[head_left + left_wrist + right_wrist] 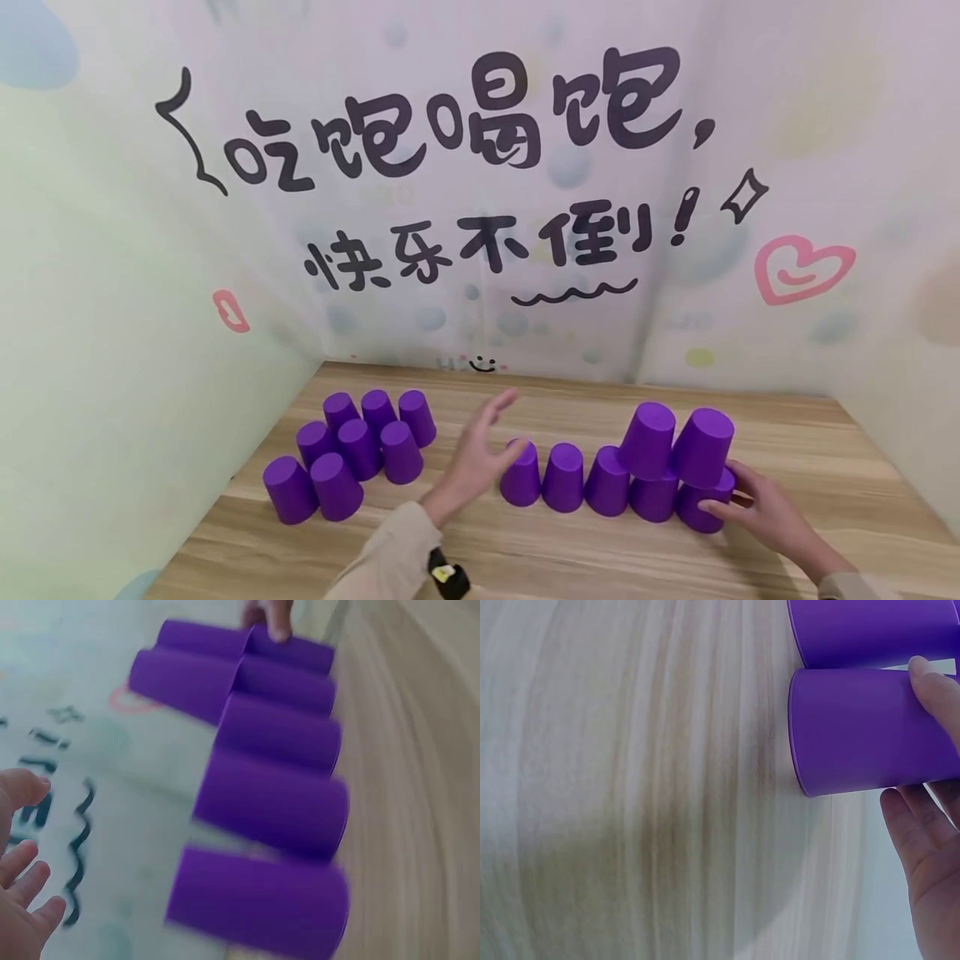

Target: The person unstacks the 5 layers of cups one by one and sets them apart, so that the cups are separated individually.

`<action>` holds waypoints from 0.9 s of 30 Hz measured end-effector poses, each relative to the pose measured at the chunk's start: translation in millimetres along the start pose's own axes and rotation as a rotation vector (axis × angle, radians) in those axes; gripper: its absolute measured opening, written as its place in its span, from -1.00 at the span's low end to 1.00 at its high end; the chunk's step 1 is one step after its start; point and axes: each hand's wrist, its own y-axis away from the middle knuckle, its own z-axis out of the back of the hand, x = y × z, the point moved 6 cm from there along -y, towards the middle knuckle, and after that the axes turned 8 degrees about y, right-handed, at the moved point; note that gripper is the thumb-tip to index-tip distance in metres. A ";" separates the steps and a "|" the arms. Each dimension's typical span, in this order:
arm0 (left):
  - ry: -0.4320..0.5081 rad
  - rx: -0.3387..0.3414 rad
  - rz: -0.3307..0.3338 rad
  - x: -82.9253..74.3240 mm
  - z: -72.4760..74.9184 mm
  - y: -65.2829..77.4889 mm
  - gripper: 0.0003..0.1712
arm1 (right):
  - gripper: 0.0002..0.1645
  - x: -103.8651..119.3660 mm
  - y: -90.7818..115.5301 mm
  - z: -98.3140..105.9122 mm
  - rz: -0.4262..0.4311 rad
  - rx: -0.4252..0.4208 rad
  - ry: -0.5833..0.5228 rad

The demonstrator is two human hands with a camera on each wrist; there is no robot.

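Fifteen purple plastic cups counted, all mouth-down on the wood-grain surface (570,558), in two groups. Right group: base row (607,483) of five, standing side by side, with two cups on top at its right end. Inner upper cup (647,440) appears to bridge the third and fourth base cups from the left; outer upper cup (702,447) sits over the fourth and fifth. Left group: cluster of eight cups (360,450), each standing singly, none stacked, well apart from the row. Right hand (768,510) holds the right-end base cup (690,504), thumb on the near side and fingers around the other; that cup stands upright in line. Left hand (476,454) is open, fingers spread, holding nothing, near the row's left end; the left wrist view shows its visible fingers clear of the cups. Progress, as judged: base row complete as laid; second tier about half filled, two of its four joints bearing a cup and the two toward the left bare. No third tier. Left to do, by the same reading: the eight cups in the cluster, none placed on the row.
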 end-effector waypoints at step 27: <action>-0.161 0.321 0.113 -13.5 -145.5 -61.6 -0.28 | -0.35 2.6 1.2 0.3 0.007 0.008 -0.040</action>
